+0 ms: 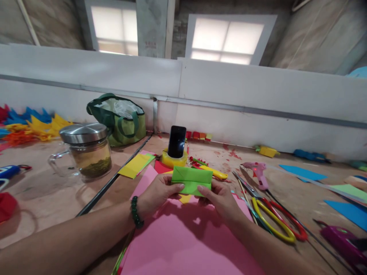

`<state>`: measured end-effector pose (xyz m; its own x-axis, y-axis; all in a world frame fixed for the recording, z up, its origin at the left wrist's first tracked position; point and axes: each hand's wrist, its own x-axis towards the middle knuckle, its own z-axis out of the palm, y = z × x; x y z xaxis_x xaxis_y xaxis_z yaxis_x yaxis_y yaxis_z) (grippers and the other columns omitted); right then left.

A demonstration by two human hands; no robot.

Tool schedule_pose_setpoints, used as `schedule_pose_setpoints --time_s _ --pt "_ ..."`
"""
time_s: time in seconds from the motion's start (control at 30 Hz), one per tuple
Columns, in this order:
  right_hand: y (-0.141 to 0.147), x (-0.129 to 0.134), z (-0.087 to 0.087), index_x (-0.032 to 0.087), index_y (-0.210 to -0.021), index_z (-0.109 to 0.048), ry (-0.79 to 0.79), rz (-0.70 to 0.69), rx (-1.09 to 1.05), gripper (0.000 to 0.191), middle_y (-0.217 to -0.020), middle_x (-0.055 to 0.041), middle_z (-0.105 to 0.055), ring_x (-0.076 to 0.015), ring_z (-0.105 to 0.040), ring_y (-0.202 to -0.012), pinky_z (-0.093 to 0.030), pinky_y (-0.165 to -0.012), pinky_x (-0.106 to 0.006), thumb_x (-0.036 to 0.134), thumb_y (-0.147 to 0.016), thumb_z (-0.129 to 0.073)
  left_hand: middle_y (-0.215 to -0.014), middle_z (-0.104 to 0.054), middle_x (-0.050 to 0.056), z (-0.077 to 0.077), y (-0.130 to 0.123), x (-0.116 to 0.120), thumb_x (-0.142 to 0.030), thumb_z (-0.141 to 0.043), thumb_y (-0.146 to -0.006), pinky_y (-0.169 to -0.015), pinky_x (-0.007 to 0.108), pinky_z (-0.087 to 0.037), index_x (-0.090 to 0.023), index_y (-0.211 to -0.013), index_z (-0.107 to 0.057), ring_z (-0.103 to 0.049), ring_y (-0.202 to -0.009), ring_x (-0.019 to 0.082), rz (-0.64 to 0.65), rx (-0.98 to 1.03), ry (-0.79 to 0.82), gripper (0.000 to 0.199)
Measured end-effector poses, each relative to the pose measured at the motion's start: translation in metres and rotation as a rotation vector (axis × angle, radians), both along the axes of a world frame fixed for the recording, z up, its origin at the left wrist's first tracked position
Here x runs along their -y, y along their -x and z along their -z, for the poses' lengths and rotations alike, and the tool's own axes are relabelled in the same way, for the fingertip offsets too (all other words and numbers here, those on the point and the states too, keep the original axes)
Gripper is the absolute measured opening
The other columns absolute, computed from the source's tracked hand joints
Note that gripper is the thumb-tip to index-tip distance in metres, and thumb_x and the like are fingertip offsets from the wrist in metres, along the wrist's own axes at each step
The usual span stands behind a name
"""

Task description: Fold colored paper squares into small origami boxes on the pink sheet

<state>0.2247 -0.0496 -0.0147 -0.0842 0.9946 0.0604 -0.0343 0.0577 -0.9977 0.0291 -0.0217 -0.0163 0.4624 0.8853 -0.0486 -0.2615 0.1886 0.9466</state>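
Note:
A folded piece of bright green paper (192,176) is held up between my two hands, with a crease running along its length. My left hand (160,191) pinches its left end, thumb on the near face. At the right end, my right hand (219,196) grips it the same way; the fingers behind the paper are partly hidden. Beneath both hands lie large pink paper sheets (189,240). Just beyond, a phone (177,141) leans upright on a roll of yellow tape (170,159). A yellow utility knife (215,172) lies close past my right hand.
To the right are scissors (272,219) with red and yellow handles, a pink glue gun (259,173) with a cord, and blue paper (304,172). On the left stand a lidded glass mug (90,156) of tea, yellow paper (134,165) and a green bag (129,128).

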Motion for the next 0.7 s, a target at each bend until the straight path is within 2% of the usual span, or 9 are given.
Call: schedule_pose_setpoints --time_s 0.13,0.27,0.43,0.5,0.7 --pt "0.0012 0.0007 -0.0007 0.015 -0.075 -0.070 -0.003 0.026 0.026 0.034 -0.058 -0.0003 -0.066 -0.0110 -0.058 -0.047 -0.049 -0.047 -0.023 0.044 -0.062 -0.081 -0.085 -0.071 0.008 -0.0001 0.0002 0.0014 -0.031 -0.083 -0.062 -0.064 0.022 -0.046 -0.010 -0.094 -0.071 -0.061 -0.070 0.013 0.035 0.015 0.012 0.040" --pt "0.0019 0.0010 -0.0011 0.015 -0.075 -0.072 0.003 0.035 0.045 0.032 -0.058 -0.0007 -0.066 -0.0119 -0.058 -0.047 -0.049 -0.048 -0.024 0.041 -0.060 -0.082 -0.084 -0.070 0.008 -0.0002 0.0011 0.0018 -0.043 -0.077 -0.070 -0.057 0.018 -0.045 -0.011 -0.094 -0.071 -0.062 -0.070 0.012 0.038 0.003 0.038 0.040" --pt "0.0016 0.0038 -0.0008 0.016 -0.082 -0.072 0.036 0.000 0.003 0.035 -0.067 -0.0014 -0.069 -0.0117 -0.060 -0.052 -0.051 -0.051 -0.024 0.040 -0.060 -0.082 -0.081 -0.071 0.008 -0.0001 0.0020 0.0006 -0.046 -0.078 -0.066 -0.055 0.018 -0.046 -0.011 -0.088 -0.072 -0.063 -0.068 0.013 -0.003 -0.089 0.017 0.042" --pt "0.0015 0.0048 -0.0006 0.016 -0.080 -0.071 0.040 -0.017 -0.010 0.033 -0.065 -0.0011 -0.068 -0.0110 -0.059 -0.050 -0.050 -0.049 -0.023 0.041 -0.061 -0.081 -0.079 -0.071 0.008 0.0000 0.0020 0.0003 -0.046 -0.078 -0.067 -0.055 0.019 -0.047 -0.010 -0.085 -0.072 -0.063 -0.066 0.013 -0.012 -0.108 0.009 0.041" --pt "-0.0001 0.0039 0.0001 0.016 -0.081 -0.072 0.005 -0.001 -0.040 0.031 -0.065 -0.0007 -0.067 -0.0103 -0.056 -0.050 -0.049 -0.047 -0.022 0.039 -0.062 -0.081 -0.071 -0.068 0.007 -0.0019 0.0019 0.0024 -0.050 -0.071 -0.073 -0.052 0.018 -0.045 -0.009 -0.087 -0.068 -0.064 -0.059 0.013 0.096 -0.090 0.025 0.044"
